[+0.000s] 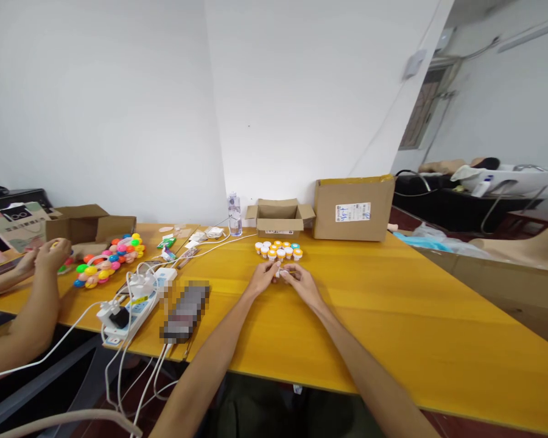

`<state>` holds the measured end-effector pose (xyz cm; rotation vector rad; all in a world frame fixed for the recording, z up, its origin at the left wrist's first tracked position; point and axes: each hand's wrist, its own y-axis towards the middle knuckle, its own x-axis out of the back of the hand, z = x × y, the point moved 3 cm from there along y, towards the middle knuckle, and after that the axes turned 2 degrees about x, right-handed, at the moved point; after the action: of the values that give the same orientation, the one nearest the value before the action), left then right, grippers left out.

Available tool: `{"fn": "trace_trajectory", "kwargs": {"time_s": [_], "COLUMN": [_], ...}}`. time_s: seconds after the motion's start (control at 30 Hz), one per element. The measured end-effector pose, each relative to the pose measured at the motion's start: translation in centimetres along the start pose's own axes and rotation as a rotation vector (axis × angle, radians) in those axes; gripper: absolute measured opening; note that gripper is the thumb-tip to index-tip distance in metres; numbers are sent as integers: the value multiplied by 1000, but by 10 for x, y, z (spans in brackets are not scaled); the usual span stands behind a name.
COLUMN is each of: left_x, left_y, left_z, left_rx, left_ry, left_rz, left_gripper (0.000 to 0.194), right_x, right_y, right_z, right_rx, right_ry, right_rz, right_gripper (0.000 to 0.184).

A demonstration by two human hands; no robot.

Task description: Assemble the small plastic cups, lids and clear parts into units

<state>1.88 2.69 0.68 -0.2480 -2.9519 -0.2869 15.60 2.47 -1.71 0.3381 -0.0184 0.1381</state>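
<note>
My left hand (262, 280) and my right hand (304, 286) meet over the yellow wooden table (369, 316), fingers pinched together. Between the fingertips is a small white piece (278, 272), partly covered and too small to name surely. Just beyond my fingers stands a cluster of several small white-and-orange jars (276, 250) in close rows. One of them has a teal top (295, 246).
Behind the jars are an open cardboard box (281, 226), a water bottle (234, 214) and a larger carton (352, 210). Left lie a phone (186, 311), a power strip (139, 307) with cables and colourful beaded rings (109, 260). A co-worker's hands (50, 255) work at far left.
</note>
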Motion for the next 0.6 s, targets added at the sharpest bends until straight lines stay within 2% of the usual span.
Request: {"fn": "trace_trajectory", "kwargs": {"time_s": [0.2, 0.6], "left_x": [1, 4], "left_y": [1, -2], "left_z": [4, 2], "left_rx": [61, 115], "left_ry": [-33, -140], "left_rz": [40, 82], "left_gripper": [44, 47], "right_x": [3, 2], "right_y": [2, 0], "right_z": [-5, 10], "right_rx": [31, 51], "right_ry": [-11, -14], "right_rz": [-25, 15], "right_gripper": [38, 30]}}
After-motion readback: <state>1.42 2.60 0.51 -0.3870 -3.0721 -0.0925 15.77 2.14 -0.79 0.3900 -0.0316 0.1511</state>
